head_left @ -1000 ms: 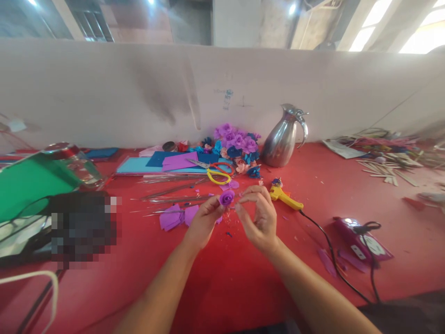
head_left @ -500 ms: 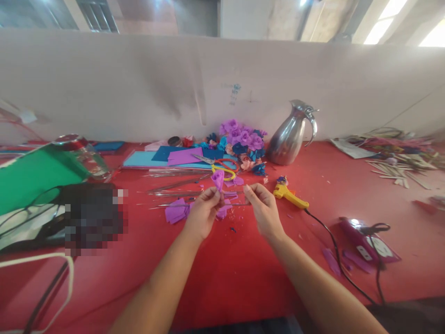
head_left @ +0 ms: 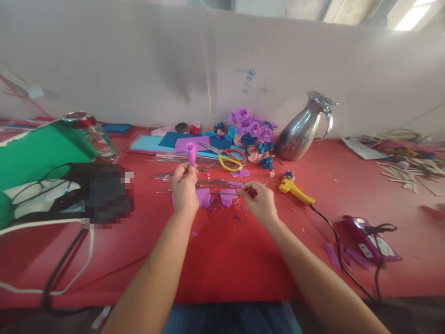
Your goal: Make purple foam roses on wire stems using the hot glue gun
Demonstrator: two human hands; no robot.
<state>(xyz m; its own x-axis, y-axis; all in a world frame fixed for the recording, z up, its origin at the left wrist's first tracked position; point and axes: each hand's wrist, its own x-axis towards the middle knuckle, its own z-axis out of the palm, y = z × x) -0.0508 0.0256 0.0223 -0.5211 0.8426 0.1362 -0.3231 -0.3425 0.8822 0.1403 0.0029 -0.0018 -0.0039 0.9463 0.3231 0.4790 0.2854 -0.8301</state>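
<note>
My left hand is closed, its thumb and fingers pinching the base of a purple paper flower, which stands upright above the fingertips. Lower and to the right, my right hand has its thumb and fingertips pressed together; what they pinch is too small to make out. Just past those fingertips are purple paper strips and thin wires. Cut purple paper petals lie between the hands on the red table. Behind them rest scissors with yellow and red handles.
Purple paper flowers and a metal jug stand at the back. A yellow glue gun lies to the right, its cord trailing past a magenta box. On the left are a glass jar and a black bag.
My left hand has moved left and up with the purple flower, away from my right hand. My right hand stays near the same spot, slightly lower against the table. The view has tilted downward.
</note>
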